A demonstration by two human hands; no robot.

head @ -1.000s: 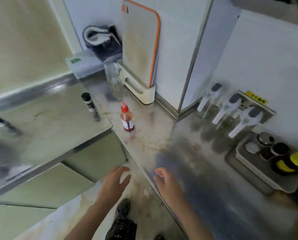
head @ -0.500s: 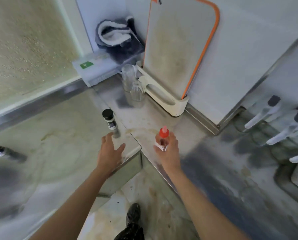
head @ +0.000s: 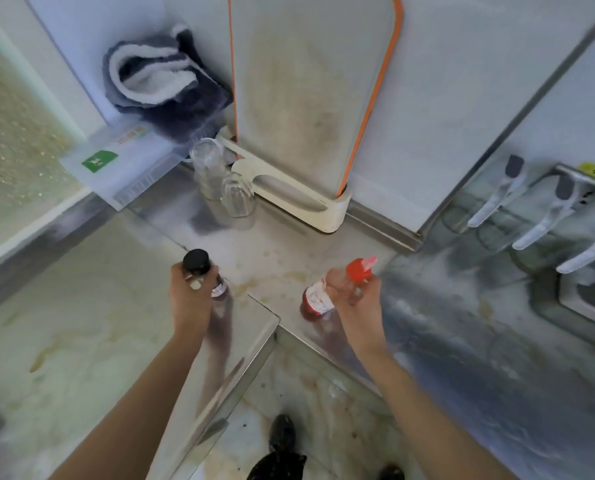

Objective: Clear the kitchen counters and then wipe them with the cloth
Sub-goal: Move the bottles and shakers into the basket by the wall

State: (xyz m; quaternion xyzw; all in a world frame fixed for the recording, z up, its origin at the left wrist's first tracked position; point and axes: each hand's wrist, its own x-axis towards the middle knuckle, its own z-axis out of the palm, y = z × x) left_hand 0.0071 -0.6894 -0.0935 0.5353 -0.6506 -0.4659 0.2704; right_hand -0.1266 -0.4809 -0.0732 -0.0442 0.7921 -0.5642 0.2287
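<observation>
My left hand point(head: 188, 299) grips a small black-capped bottle point(head: 199, 266) standing on the steel counter point(head: 275, 251) near its inner corner. My right hand point(head: 354, 299) holds a red-capped sauce bottle point(head: 318, 296), tilted with its nozzle pointing up and right; its base is at the counter surface. A dark blue and white cloth point(head: 157, 81) lies bundled on a white box point(head: 122, 164) at the back left. The counter shows brownish stains between the two bottles.
A cutting board with an orange rim point(head: 309, 91) stands upright in a cream holder point(head: 299, 199) against the wall. Two clear glasses point(head: 223, 188) stand beside it. Condiment jars with white spoon handles point(head: 531, 220) line the right side. The counter edge and floor are below.
The view has moved closer to the corner. My left hand has closed round the black-capped bottle, and my right hand has tilted the red-capped bottle it had reached.
</observation>
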